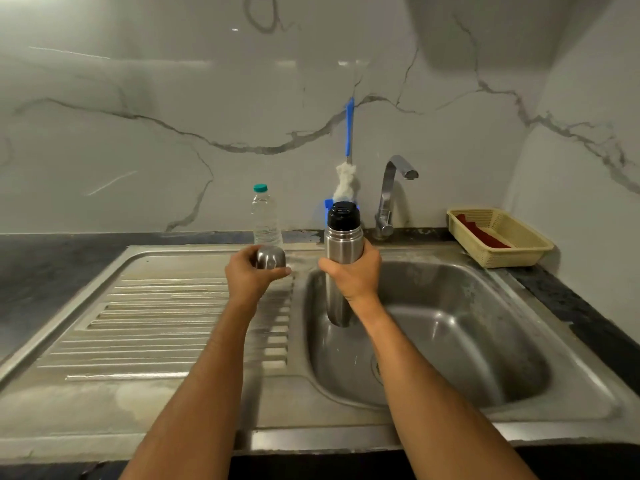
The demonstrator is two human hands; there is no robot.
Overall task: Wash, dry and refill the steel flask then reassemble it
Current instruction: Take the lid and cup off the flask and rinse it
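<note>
Gripping brushed steel flask (pixel 342 251), black stopper on, upright over basin in my right hand (pixel 353 275); left hand (pixel 247 275) fingers curl around domed steel cup (pixel 270 257).

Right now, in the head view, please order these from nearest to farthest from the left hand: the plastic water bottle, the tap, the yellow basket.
1. The plastic water bottle, just behind the left hand, which grips the steel cup.
2. The tap, further right, behind the sink basin.
3. The yellow basket, far right on the counter.
</note>
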